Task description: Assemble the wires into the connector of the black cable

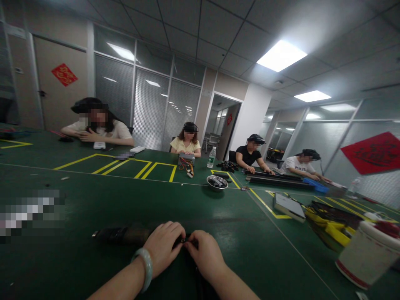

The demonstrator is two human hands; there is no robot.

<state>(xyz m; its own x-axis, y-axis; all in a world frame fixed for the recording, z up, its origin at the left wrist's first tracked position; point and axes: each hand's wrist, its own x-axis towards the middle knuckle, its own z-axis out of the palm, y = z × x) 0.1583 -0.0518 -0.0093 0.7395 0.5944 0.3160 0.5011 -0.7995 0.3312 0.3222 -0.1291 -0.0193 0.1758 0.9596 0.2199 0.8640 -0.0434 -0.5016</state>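
A long dark object [125,235] with a shiny left tip lies on the green table, its kind unclear. Its right end runs under my left hand [164,243], which wears a pale bracelet [145,266] and has its fingers curled closed over it. My right hand [204,252] is closed too, thumb and fingers pinched together close beside the left fingertips. Between the two sets of fingertips shows a small dark piece with a shiny spot [183,240]. The fingers hide most of it, and I cannot make out what the right hand grips.
A metal bowl [217,183] with dark parts stands ahead. To the right are a white bucket [364,254], a yellow-and-black bag [334,227] and a flat silver box [289,206]. Beyond it stands a water bottle [211,158]. Several people sit across the table [93,193].
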